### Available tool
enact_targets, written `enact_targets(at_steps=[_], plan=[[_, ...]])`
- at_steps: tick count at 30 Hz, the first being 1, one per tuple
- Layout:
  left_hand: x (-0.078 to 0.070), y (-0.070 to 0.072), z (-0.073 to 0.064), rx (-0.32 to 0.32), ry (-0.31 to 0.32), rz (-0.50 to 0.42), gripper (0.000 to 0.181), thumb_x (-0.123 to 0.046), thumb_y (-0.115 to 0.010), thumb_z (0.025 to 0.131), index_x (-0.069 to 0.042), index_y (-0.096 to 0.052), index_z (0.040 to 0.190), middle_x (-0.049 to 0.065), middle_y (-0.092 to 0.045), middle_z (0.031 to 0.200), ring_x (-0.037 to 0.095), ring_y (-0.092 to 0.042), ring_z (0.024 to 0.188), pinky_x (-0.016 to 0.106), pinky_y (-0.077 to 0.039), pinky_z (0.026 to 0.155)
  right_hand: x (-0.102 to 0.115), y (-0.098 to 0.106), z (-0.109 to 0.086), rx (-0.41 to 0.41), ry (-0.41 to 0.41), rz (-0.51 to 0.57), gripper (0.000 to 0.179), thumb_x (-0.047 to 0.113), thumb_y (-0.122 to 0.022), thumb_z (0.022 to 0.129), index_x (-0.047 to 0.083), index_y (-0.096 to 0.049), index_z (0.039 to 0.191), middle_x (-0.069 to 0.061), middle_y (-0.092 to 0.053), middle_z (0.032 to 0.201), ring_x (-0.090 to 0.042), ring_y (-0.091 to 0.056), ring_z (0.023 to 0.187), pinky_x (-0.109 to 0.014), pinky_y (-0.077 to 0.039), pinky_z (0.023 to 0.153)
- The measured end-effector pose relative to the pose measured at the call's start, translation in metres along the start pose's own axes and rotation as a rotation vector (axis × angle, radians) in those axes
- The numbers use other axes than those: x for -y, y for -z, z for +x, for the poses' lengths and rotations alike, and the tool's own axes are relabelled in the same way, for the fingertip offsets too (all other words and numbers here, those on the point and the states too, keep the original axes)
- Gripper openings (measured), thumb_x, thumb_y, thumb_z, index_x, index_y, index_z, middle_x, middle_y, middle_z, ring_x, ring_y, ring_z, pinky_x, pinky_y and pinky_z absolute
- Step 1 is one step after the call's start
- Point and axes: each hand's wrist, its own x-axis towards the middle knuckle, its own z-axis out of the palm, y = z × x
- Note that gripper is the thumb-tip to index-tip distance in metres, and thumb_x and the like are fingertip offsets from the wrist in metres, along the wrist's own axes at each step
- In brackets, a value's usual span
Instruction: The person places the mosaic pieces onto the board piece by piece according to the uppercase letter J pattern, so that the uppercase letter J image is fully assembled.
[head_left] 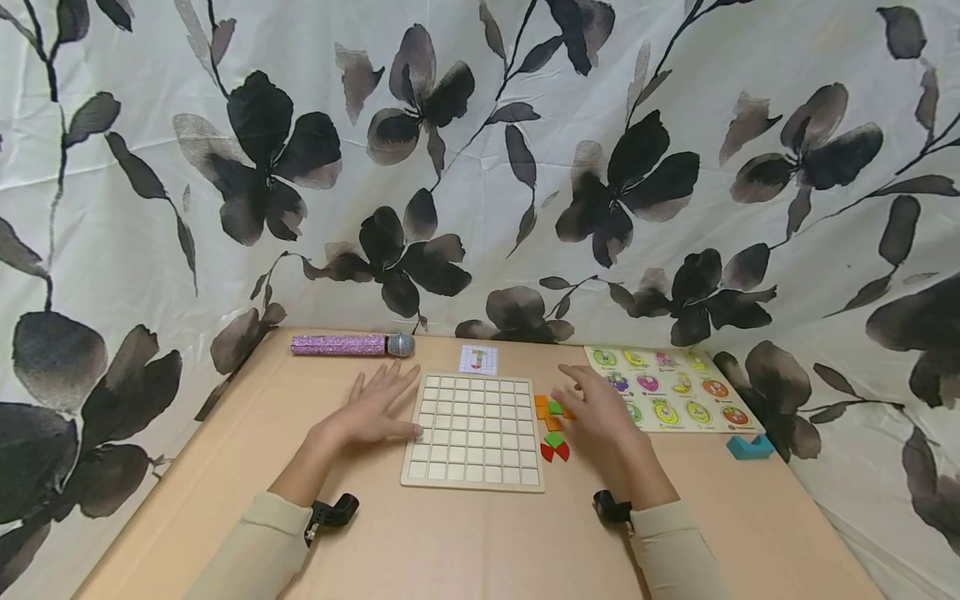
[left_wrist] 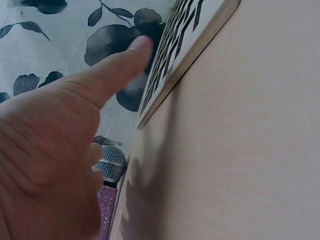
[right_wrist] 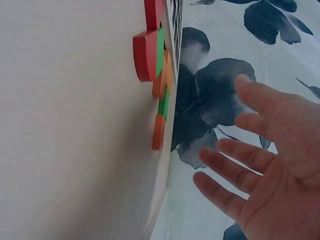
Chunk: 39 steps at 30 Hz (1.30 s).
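A pale board with a grid of square cells lies in the middle of the table. My left hand hovers at its left side with fingers spread, the thumb reaching over the edge. To the board's right is a small group of blocks: orange ones, green ones and red rounded ones. Over the far end of this group is my right hand, fingers loosely bent and nothing held. The right wrist view shows its palm apart from the red block.
Behind the board lies a small card with a coloured figure on a grid. A glittery pink microphone lies back left. At the right are a fruit picture sheet and a teal block. Floral cloth hangs behind the table.
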Motion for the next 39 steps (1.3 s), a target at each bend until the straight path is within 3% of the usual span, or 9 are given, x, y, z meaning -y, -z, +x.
enact_targets(at_steps=[5, 10, 12, 19, 22, 29, 35, 39], plan=[[0.002, -0.002, -0.004, 0.129, 0.003, -0.070, 0.113, -0.063, -0.077, 0.084, -0.020, -0.017, 0.168, 0.027, -0.003, 0.172, 0.051, -0.001, 0.159, 0.076, 0.005, 0.122, -0.005, 0.003, 0.001, 0.036, -0.031, 0.022, 0.056, 0.035, -0.068, 0.102, 0.014, -0.055, 0.151, -0.013, -0.056, 0.152, -0.034, -0.062, 0.119, -0.052, -0.056, 0.100], [0.001, -0.002, -0.006, 0.173, 0.015, -0.114, 0.107, -0.060, -0.079, 0.085, -0.018, -0.024, 0.167, 0.030, -0.002, 0.172, 0.054, 0.001, 0.158, 0.078, 0.006, 0.121, -0.010, 0.002, 0.001, 0.082, -0.044, 0.021, 0.047, 0.029, -0.069, 0.102, 0.009, -0.062, 0.144, -0.014, -0.063, 0.142, -0.029, -0.061, 0.104, -0.041, -0.057, 0.090], [0.000, -0.002, -0.006, 0.181, 0.017, -0.116, 0.104, -0.059, -0.079, 0.085, -0.018, -0.029, 0.166, 0.030, -0.002, 0.171, 0.055, 0.002, 0.158, 0.078, 0.006, 0.120, -0.012, 0.002, 0.001, 0.107, -0.060, 0.037, 0.043, 0.022, -0.071, 0.100, 0.008, -0.066, 0.141, -0.015, -0.065, 0.139, -0.028, -0.060, 0.099, -0.039, -0.056, 0.085], [0.000, -0.001, -0.006, 0.186, 0.024, -0.114, 0.099, -0.057, -0.079, 0.085, -0.017, -0.035, 0.164, 0.030, -0.003, 0.171, 0.054, 0.002, 0.158, 0.077, 0.006, 0.121, -0.017, -0.003, 0.001, 0.148, -0.107, 0.028, 0.040, 0.012, -0.076, 0.095, 0.009, -0.071, 0.134, -0.013, -0.069, 0.128, -0.025, -0.061, 0.102, -0.043, -0.058, 0.092], [0.000, -0.001, -0.006, 0.187, 0.025, -0.114, 0.099, -0.057, -0.080, 0.085, -0.017, -0.035, 0.164, 0.031, -0.003, 0.171, 0.054, 0.002, 0.158, 0.077, 0.006, 0.121, -0.019, -0.005, 0.002, 0.147, -0.125, 0.029, 0.038, 0.012, -0.076, 0.094, 0.010, -0.072, 0.132, -0.009, -0.070, 0.121, -0.025, -0.059, 0.099, -0.040, -0.057, 0.090], [0.002, -0.001, -0.006, 0.189, 0.029, -0.105, 0.100, -0.059, -0.079, 0.084, -0.018, -0.035, 0.164, 0.030, -0.003, 0.172, 0.054, 0.002, 0.158, 0.077, 0.006, 0.121, -0.023, -0.010, 0.004, 0.156, -0.104, -0.002, 0.033, 0.010, -0.077, 0.094, 0.007, -0.075, 0.127, -0.009, -0.069, 0.114, -0.024, -0.057, 0.093, -0.036, -0.051, 0.083], [0.002, -0.002, -0.005, 0.191, 0.029, -0.098, 0.100, -0.059, -0.079, 0.084, -0.018, -0.035, 0.164, 0.030, -0.007, 0.171, 0.054, 0.000, 0.158, 0.078, 0.004, 0.121, -0.027, -0.014, 0.004, 0.143, -0.090, -0.018, 0.028, 0.010, -0.076, 0.094, 0.007, -0.077, 0.122, -0.008, -0.068, 0.110, -0.024, -0.059, 0.096, -0.044, -0.055, 0.092], [0.002, -0.001, -0.005, 0.188, 0.028, -0.096, 0.100, -0.058, -0.079, 0.084, -0.017, -0.035, 0.164, 0.030, -0.007, 0.171, 0.054, 0.000, 0.158, 0.078, 0.004, 0.121, -0.026, -0.014, 0.004, 0.141, -0.090, -0.018, 0.025, 0.010, -0.076, 0.094, 0.007, -0.078, 0.118, -0.008, -0.068, 0.107, -0.024, -0.058, 0.094, -0.043, -0.055, 0.090]])
